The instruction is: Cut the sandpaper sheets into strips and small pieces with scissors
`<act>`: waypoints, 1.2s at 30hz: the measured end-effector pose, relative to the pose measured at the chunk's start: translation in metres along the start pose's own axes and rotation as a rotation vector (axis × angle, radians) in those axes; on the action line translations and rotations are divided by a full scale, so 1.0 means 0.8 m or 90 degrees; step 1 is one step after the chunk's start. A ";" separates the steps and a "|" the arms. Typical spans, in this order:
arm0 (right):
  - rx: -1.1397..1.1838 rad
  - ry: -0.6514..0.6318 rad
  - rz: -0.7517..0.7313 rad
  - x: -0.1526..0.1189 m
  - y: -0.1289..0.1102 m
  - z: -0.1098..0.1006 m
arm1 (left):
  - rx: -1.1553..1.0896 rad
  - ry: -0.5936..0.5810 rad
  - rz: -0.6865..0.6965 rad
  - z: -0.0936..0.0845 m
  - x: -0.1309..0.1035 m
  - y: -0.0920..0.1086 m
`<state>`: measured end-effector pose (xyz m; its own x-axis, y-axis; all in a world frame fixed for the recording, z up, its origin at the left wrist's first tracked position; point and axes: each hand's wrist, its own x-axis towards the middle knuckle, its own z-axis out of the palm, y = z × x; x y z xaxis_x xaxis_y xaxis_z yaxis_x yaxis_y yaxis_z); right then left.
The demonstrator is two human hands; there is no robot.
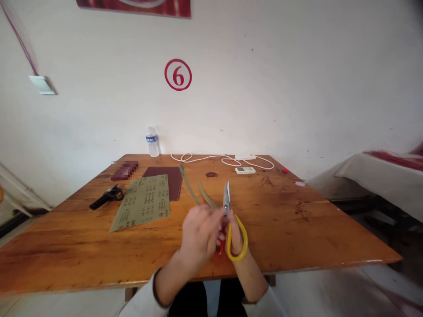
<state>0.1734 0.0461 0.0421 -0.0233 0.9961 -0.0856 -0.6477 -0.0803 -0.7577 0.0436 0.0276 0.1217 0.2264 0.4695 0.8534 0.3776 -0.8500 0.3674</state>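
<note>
A pair of scissors (226,199), one handle loop yellow and the other red, points up and away over the table's near part. My right hand (235,235) holds it, with the thumb through the yellow loop. Close against it on the left is my left hand (200,226), slightly blurred, its fingers curled in by the scissors; what they grip is hidden. Two narrow sandpaper strips, a longer strip (189,185) and a shorter strip (206,195), reach out behind my left hand. Whether it holds their lower ends, I cannot tell.
A printed greenish sandpaper sheet (145,203) overlaps a dark red sheet (175,180) on the wooden table (291,229). Left of them lie a black object (106,196) and a dark red pack (124,170). Behind stand a water bottle (152,143) and a white corded power strip (245,156).
</note>
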 end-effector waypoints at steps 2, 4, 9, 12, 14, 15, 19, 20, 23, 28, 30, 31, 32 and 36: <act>0.022 -0.022 0.032 -0.009 -0.003 0.001 | 0.034 0.025 -0.157 0.011 0.024 -0.027; 0.040 -0.033 0.053 -0.025 -0.004 0.000 | -0.004 0.039 -0.263 0.021 0.038 -0.047; 0.029 -0.001 0.082 -0.072 0.001 -0.010 | -0.255 0.020 -0.483 0.041 0.033 -0.063; -0.047 0.021 0.048 -0.091 -0.001 -0.009 | -0.469 -0.011 -0.574 0.043 0.026 -0.063; -0.096 0.038 0.025 -0.097 -0.004 -0.005 | -0.545 0.002 -0.607 0.042 0.024 -0.063; -0.117 0.053 0.015 -0.098 -0.006 -0.003 | -0.563 0.011 -0.621 0.040 0.024 -0.064; -0.191 0.046 0.010 -0.098 -0.010 0.001 | -0.565 0.012 -0.647 0.034 0.025 -0.065; -0.205 0.037 0.009 -0.098 -0.010 0.000 | -0.559 0.009 -0.647 0.033 0.025 -0.065; -0.239 0.015 0.003 -0.102 -0.012 -0.007 | -0.540 -0.001 -0.645 0.031 0.026 -0.062; -0.272 -0.006 -0.024 -0.113 -0.009 -0.022 | -0.525 0.002 -0.660 0.031 0.028 -0.059; -0.270 0.007 -0.033 -0.113 -0.005 -0.024 | -0.523 0.001 -0.661 0.030 0.028 -0.058; -0.270 0.012 -0.040 -0.113 -0.003 -0.024 | -0.521 -0.001 -0.662 0.030 0.028 -0.058; -0.272 0.010 -0.043 -0.112 -0.002 -0.024 | -0.520 -0.005 -0.663 0.030 0.029 -0.058; -0.312 0.011 -0.049 -0.109 -0.001 -0.023 | -0.517 -0.011 -0.675 0.027 0.030 -0.056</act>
<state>0.1898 -0.0411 0.0384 0.0263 0.9993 -0.0257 -0.2124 -0.0195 -0.9770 0.0518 0.0819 0.1177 0.1714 0.9850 0.0183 -0.2600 0.0273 0.9652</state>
